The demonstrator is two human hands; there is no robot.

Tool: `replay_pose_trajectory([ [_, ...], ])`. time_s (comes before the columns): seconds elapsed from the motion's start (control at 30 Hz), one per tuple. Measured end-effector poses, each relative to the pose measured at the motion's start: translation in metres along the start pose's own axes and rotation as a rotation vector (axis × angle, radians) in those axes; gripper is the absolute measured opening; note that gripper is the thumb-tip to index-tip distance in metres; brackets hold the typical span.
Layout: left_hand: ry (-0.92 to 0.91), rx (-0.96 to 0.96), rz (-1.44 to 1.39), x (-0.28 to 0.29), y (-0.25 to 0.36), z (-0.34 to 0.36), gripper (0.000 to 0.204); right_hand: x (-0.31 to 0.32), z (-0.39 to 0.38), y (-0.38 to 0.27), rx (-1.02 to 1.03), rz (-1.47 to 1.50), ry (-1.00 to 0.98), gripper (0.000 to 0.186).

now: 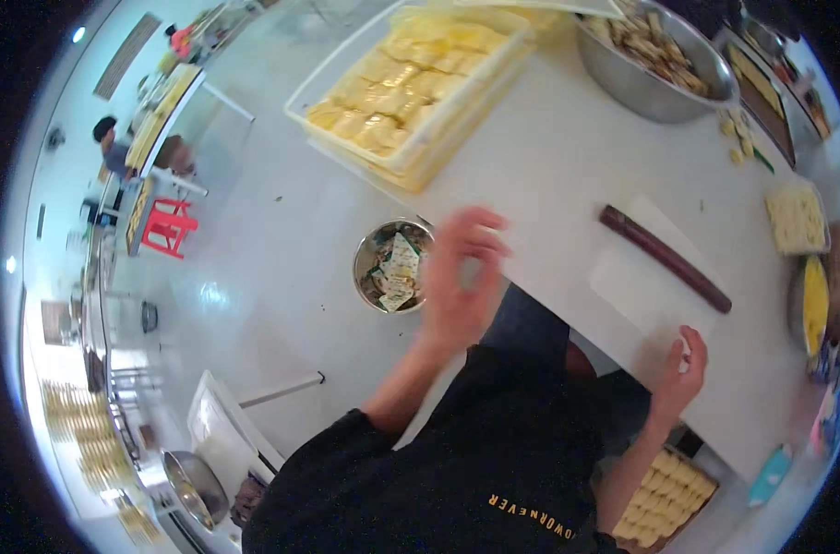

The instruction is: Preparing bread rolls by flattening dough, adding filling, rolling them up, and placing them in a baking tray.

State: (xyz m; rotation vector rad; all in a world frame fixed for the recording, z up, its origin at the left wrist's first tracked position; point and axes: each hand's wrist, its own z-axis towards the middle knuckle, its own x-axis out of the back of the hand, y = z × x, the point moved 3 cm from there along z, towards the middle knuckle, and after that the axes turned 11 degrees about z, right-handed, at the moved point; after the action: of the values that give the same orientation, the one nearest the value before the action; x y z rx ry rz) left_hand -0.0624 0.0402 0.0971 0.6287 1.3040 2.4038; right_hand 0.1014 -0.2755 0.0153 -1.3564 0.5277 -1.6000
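My left hand (464, 272) is raised at the table's left edge, fingers loosely curled apart and slightly blurred, holding nothing. Behind it a steel bin (385, 266) with discarded wrappers stands on the floor. My right hand (680, 369) hovers by the table's near edge, fingers bent and apart, with nothing in it. Just beyond it a long dark reddish-brown roll (665, 257) lies diagonally on a white sheet (623, 286) on the white table (545, 175).
Pale yellow portions fill a plastic container (411, 78) at the back. Steel bowl (660, 102), pale tub (794, 217) and yellow-filled bowl (812, 305) line the table. A tray of dough pieces (665, 499) sits lower right. A person (115, 152) and red stool (169, 226) are across the room.
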Motion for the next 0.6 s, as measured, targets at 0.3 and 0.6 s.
replay_pose_trajectory([
  [0.3, 0.018, -0.092, 0.703, 0.145, -0.042, 0.191, 0.020, -0.038, 0.007, -0.005, 0.116, -0.231, -0.089, 0.025],
  [0.6, -0.753, -0.027, 1.033, 0.040, -0.133, 0.288, 0.026, -0.039, 0.014, -0.005, 0.104, -0.286, -0.038, 0.024],
])
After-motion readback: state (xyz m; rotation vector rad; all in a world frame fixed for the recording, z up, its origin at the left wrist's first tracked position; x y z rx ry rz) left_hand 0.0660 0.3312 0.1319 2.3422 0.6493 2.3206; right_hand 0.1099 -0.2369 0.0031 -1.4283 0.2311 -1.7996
